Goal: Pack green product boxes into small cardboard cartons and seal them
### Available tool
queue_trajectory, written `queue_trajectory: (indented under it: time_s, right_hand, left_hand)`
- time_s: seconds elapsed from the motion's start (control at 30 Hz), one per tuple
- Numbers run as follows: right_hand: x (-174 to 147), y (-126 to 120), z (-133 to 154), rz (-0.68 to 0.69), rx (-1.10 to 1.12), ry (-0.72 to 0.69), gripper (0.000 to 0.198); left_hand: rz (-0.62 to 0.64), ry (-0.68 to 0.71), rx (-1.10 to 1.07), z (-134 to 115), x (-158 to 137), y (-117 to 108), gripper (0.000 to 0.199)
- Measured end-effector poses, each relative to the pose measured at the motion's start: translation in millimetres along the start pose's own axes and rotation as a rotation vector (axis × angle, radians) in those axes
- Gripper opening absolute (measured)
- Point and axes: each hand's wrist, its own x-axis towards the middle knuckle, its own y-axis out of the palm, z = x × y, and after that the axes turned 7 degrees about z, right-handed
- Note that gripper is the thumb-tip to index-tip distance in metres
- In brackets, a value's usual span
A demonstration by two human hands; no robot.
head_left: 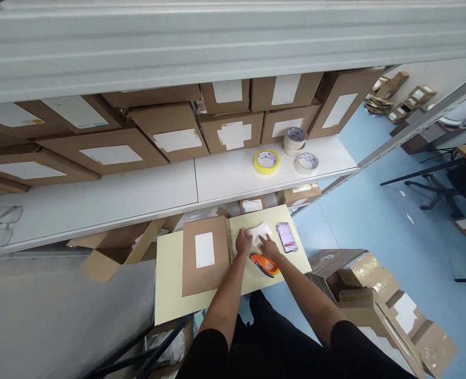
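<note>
A small sheet of white paper (pixel 260 231) lies on the pale yellow tabletop (pixel 170 284), with a raised or creased edge. My left hand (pixel 243 242) is closed at its left side, fingertips pinching the near edge. From the right, my right hand (pixel 269 247) reaches onto the same paper, its fingers bent and the index fingertip pressed to it. Just below the hands rests an orange tape dispenser (pixel 261 261) with yellow tape, partly covered by my right wrist. A closed cardboard box (pixel 191 263) with a white label stands left of my left hand.
A phone (pixel 287 237) lies right of the paper. On the white shelf (pixel 150 184) behind are a yellow tape roll (pixel 266 161), several pale rolls, glasses (pixel 0 226) and labelled boxes (pixel 231 131). An open carton (pixel 110 252) sits under the shelf; flattened cardboard (pixel 391 310) stands at right.
</note>
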Motion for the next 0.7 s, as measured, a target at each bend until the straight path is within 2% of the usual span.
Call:
queue_trajectory:
  time_s: [0.1, 0.23, 0.37, 0.43, 0.47, 0.57, 0.7]
  right_hand:
    - [-2.5, 1.2, -5.3, 0.031, 0.083, -0.025, 0.067]
    - [-4.8, 5.4, -12.9, -0.025, 0.342, -0.025, 0.066]
    - [-12.3, -0.8, -15.0, -0.243, 0.582, -0.025, 0.074]
    - [-18.7, -9.8, -14.6, -0.363, 0.738, -0.051, 0.073]
    - [-22.7, -15.5, -14.6, -0.399, 0.825, -0.069, 0.067]
    - [-38.3, -35.6, -17.7, -0.411, 1.031, -0.14, 0.041]
    - [-66.9, -62.7, -28.4, -0.456, 1.235, -0.173, 0.049]
  left_hand:
    - [0.08, 0.099, 0.151, -5.3, -1.7, -4.6, 0.048]
    - [0.084, 0.176, 0.273, -14.3, -8.5, -12.3, 0.028]
    - [0.129, 0.4, 0.277, -27.3, -19.5, -26.4, 0.007]
    - [0.216, 0.535, 0.24, -35.0, -25.0, -36.7, 0.006]
    - [0.271, 0.576, 0.211, -39.0, -27.5, -42.5, 0.006]
    - [0.39, 0.606, 0.144, -51.2, -33.8, -61.9, 0.014]
    - [0.411, 0.549, 0.123, -66.8, -37.4, -84.2, 0.024]
